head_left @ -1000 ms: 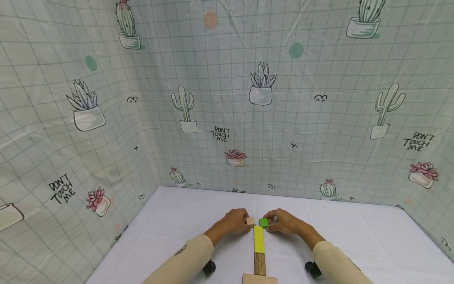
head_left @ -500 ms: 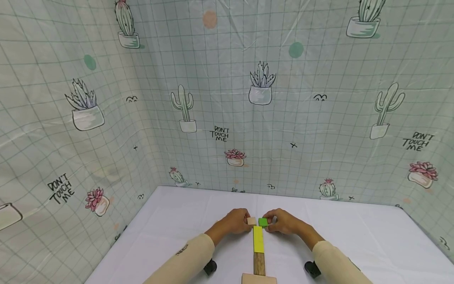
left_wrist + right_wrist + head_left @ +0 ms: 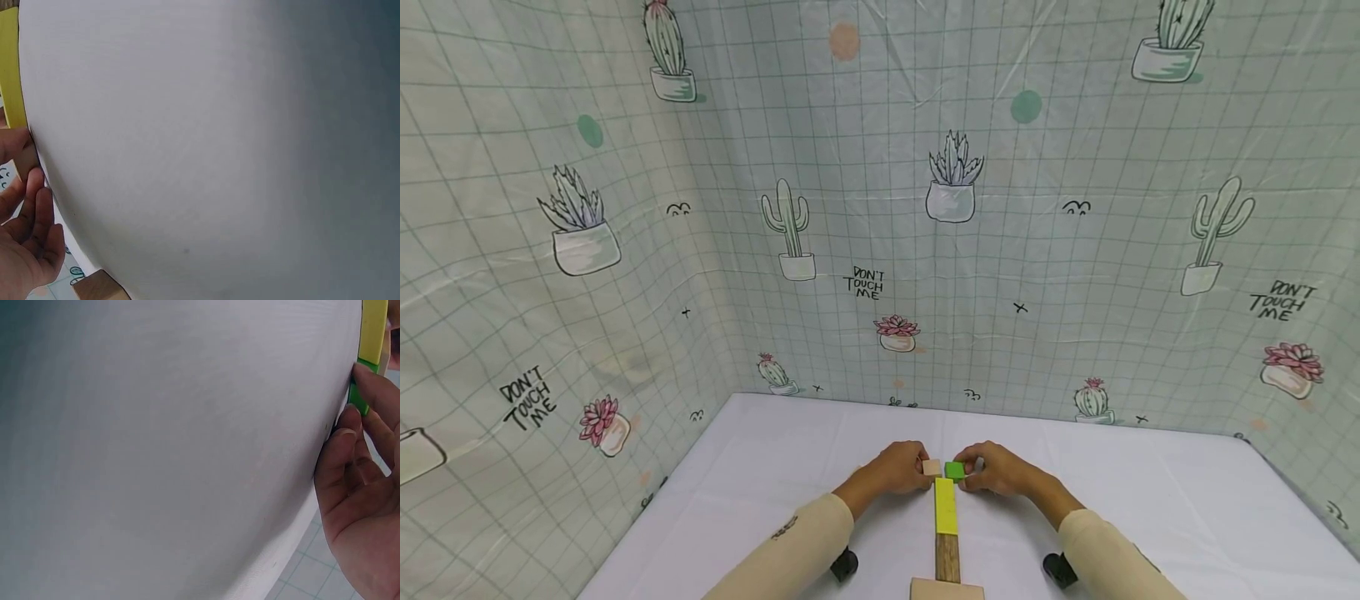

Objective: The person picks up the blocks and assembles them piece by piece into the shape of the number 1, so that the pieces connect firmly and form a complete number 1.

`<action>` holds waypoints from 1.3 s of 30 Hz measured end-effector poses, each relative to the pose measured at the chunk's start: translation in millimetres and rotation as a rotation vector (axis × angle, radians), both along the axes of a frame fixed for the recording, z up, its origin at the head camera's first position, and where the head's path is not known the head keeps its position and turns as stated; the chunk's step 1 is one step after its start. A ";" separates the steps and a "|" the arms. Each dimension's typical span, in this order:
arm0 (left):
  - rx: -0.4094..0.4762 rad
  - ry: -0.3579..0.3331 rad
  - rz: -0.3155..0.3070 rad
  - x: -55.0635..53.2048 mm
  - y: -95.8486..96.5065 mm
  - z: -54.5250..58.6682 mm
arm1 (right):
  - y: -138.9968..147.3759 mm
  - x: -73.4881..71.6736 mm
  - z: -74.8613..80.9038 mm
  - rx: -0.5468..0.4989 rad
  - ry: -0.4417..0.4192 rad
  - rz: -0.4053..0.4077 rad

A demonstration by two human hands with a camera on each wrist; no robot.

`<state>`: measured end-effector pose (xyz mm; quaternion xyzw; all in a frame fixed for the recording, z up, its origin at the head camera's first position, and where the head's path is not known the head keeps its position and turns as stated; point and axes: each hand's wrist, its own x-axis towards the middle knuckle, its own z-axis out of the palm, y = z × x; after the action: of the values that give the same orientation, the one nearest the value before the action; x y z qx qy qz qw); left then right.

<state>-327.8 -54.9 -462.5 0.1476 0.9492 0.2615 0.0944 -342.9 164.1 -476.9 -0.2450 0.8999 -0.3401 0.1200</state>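
In the head view a line of blocks runs away from the near edge: a wide pale wooden block (image 3: 947, 590), a dark brown wooden block (image 3: 947, 558) and a yellow block (image 3: 946, 506). Just past the yellow block's far end, my left hand (image 3: 901, 467) pinches a small pale wooden block (image 3: 931, 467) between thumb and fingers. From the other side my right hand (image 3: 1000, 469) pinches a small green block (image 3: 955, 470). A narrow gap separates these two small blocks. In the right wrist view the green block (image 3: 358, 395) is right at the yellow block's (image 3: 373, 331) end.
Another wooden block (image 3: 100, 286) lies beyond the left hand, in the left wrist view. Black devices (image 3: 844, 565) show beside both forearms. A white cloth covers the table (image 3: 1157, 492); a cactus-print curtain (image 3: 865, 167) hangs behind and at the sides.
The pale wooden block in my left hand has shifted slightly right and the green block slightly left, so the gap between them is smaller. The line of blocks stays put.
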 end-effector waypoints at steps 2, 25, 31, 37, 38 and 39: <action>0.001 -0.003 0.001 0.7 -0.1 0.3 | -0.3 0.6 0.5 0.000 0.000 0.001; 0.016 -0.006 -0.020 -0.1 0.3 -0.8 | -1.1 -0.3 -0.6 0.003 -0.002 -0.009; 0.022 -0.005 -0.030 0.1 1.3 -0.1 | -0.6 -1.1 -2.3 0.001 0.004 0.000; 0.025 0.000 -0.035 -0.3 2.3 -0.1 | -1.0 0.0 -0.1 -0.002 0.000 0.003; 0.027 -0.002 -0.033 -0.4 2.3 0.0 | -1.0 0.1 0.2 -0.001 0.000 0.003; 0.030 -0.004 -0.032 -0.5 2.5 -0.1 | -0.9 0.2 0.4 0.001 0.001 0.003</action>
<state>-328.3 -52.4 -462.6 0.1636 0.9424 0.2747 0.0981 -342.7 163.2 -476.5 -0.2464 0.8999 -0.3392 0.1200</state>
